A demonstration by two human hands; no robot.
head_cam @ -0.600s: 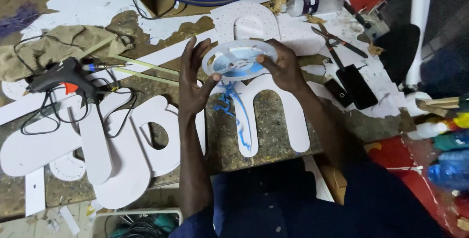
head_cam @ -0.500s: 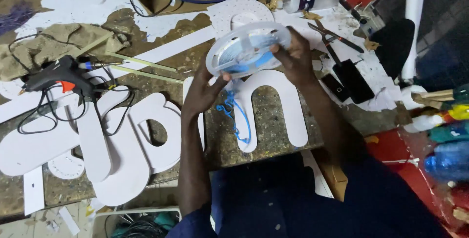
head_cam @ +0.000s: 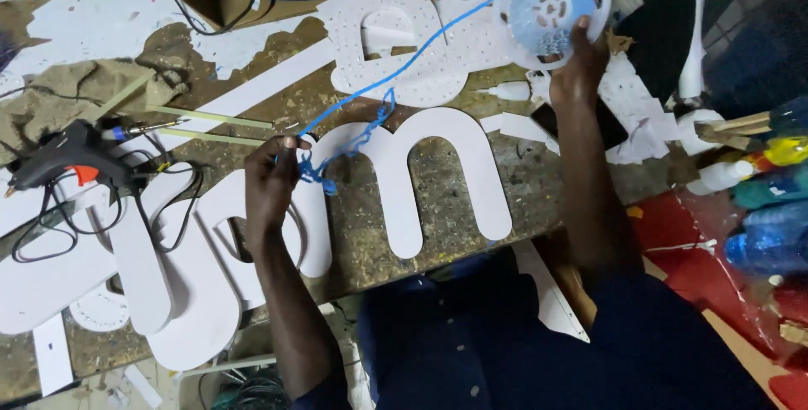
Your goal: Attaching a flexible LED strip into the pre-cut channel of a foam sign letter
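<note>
hands apart, right hand [head_cam: 581, 69] gripping white reel [head_cam: 551, 7] wound with blue strip, left hand [head_cam: 271, 181] pinching its loose blue strip [head_cam: 380, 83]

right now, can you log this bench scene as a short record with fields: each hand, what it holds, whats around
left hand: left hand pinches the loose end of the blue strip
right hand: right hand grips the white reel, raised over the far side of the bench
strip: runs from reel to left hand, tangled near the fingers
under hands: white m-shaped letter flat on the workbench
nearby: perforated white letter, black glue gun, glue bottle
</note>
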